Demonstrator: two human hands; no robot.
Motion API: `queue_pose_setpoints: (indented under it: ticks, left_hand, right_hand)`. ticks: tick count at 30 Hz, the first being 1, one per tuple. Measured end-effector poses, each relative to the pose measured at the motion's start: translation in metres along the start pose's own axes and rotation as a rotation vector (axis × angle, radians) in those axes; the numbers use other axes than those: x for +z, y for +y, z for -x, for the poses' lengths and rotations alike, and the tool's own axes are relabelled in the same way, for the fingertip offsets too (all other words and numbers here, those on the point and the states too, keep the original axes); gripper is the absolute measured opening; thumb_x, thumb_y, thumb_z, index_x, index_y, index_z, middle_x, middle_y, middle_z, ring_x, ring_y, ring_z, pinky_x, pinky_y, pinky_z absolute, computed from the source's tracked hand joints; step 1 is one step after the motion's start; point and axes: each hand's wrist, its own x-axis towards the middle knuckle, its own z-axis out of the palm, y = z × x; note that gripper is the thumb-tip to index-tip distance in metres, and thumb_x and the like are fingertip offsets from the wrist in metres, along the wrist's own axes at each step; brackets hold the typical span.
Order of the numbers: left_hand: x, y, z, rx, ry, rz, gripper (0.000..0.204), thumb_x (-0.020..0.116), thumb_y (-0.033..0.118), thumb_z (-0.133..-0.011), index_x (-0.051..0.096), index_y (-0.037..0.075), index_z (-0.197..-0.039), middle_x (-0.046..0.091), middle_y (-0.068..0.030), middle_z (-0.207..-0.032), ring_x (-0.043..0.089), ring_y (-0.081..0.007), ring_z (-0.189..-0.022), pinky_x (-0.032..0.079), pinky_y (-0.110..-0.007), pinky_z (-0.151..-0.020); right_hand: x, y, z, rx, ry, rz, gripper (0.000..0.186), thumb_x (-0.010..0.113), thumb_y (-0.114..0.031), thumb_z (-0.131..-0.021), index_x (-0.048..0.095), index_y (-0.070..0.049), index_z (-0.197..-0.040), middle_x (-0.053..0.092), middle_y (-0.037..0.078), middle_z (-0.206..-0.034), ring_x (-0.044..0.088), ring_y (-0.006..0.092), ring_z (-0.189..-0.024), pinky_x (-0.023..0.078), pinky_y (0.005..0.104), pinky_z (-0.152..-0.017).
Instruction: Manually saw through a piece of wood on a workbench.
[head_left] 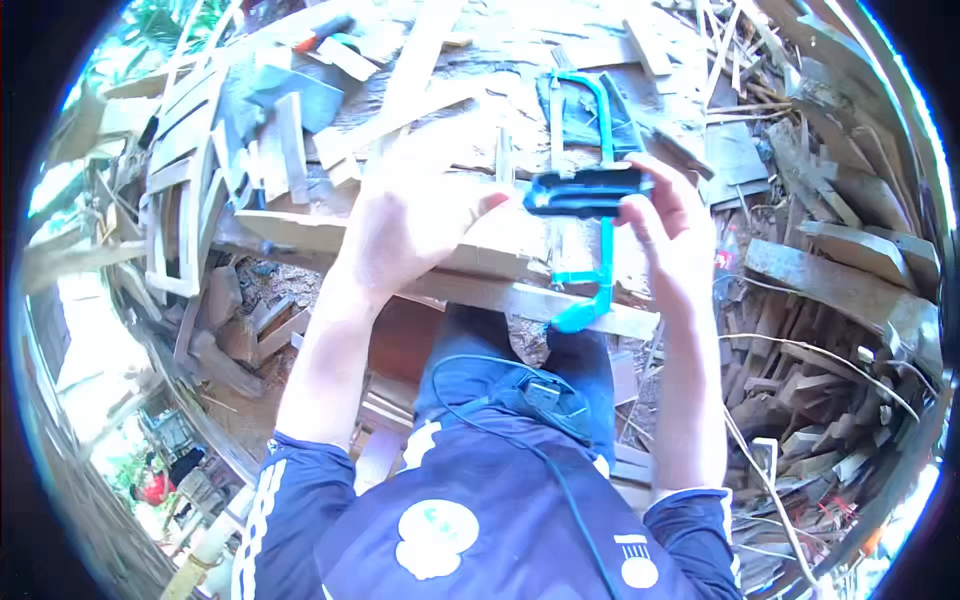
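Observation:
My right hand (672, 230) grips one end of a flat, glossy black phone-like object (585, 193) between thumb and fingers, above the bench. Under it lies a hacksaw (606, 115) with a teal frame, its handle toward me at the bench's near edge. My left hand (405, 222) hovers left of the black object, apart from it, thumb stretched out to the right. Glare washes out its other fingers; I see nothing held in it. A narrow wood strip (503, 155) stands out between my hands.
Wood offcuts (290, 145) and a tool with a dark and orange handle (322, 36) lie on the rough bench (490, 110). Scrap wood (810, 400) is heaped at the right, beside a plastic bottle (726, 250). A cable (560, 490) runs over my shirt to a dark device (545, 395).

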Motion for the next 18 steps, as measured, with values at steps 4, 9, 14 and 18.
queue_pose_setpoints:
  ticks: [4,9,14,18]
  left_hand:
    - [0.067,-0.107,0.011,-0.013,-0.367,0.0,0.047,0.081,0.034,-0.079,0.069,0.006,-0.115,0.07,-0.0141,-0.112,0.066,-0.0339,-0.104,0.053,-0.042,-0.091]
    - [0.073,-0.149,0.027,-0.032,-0.725,-0.021,0.057,0.084,0.036,-0.073,0.065,0.009,-0.12,0.069,-0.0094,-0.11,0.067,-0.0284,-0.102,0.054,-0.041,-0.086]
    - [0.07,-0.158,0.023,0.048,-0.899,-0.073,0.042,0.081,0.027,-0.071,0.071,0.012,-0.109,0.07,-0.0046,-0.089,0.069,-0.0253,-0.083,0.053,-0.039,-0.071]
    - [0.068,-0.171,0.037,0.201,-0.803,-0.045,0.033,0.082,0.03,-0.071,0.072,0.011,-0.097,0.064,-0.002,-0.066,0.064,-0.0243,-0.06,0.048,-0.038,-0.056]
  right_hand:
    - [0.012,0.108,-0.066,-0.02,0.113,0.02,0.054,0.073,-0.004,-0.089,0.053,-0.001,-0.139,0.06,0.012,-0.131,0.06,0.0198,-0.118,0.052,0.0338,-0.098]
    - [0.01,0.139,-0.042,-0.084,0.468,0.449,0.041,0.07,-0.001,-0.089,0.062,-0.001,-0.13,0.063,0.012,-0.124,0.063,0.017,-0.107,0.053,0.0302,-0.089]
    - [0.002,0.174,0.03,0.026,0.821,0.52,0.038,0.067,-0.002,-0.093,0.059,0.001,-0.13,0.055,0.002,-0.104,0.052,0.0091,-0.086,0.044,0.022,-0.081]
    - [0.042,0.191,0.074,0.195,0.865,0.647,0.055,0.076,-0.009,-0.086,0.056,-0.002,-0.136,0.054,0.004,-0.105,0.05,0.0099,-0.091,0.042,0.0233,-0.082]
